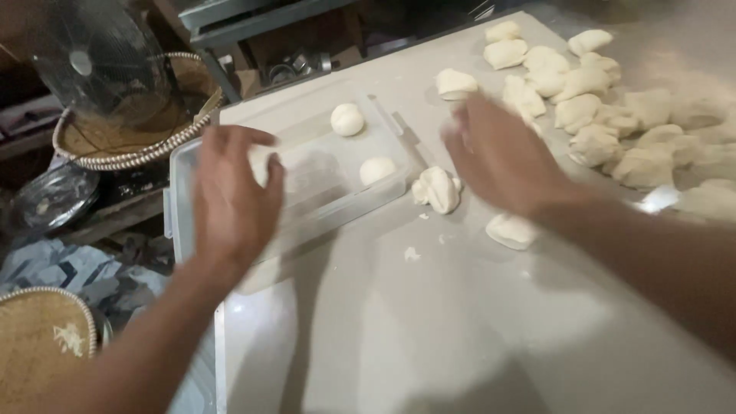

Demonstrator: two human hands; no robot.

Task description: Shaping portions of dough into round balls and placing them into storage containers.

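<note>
While both hands hover open over the floured steel table, the left hand spreads its fingers above the clear plastic tray, which holds two rounded dough balls; whether it cups a third I cannot tell. Right hand, loosely open and holding nothing, reaches toward the heap of cut dough pieces. Advisable, in my judgement: space the balls apart and take the nearest lump first.

No packages, labels, signs or screens are in view.
</note>
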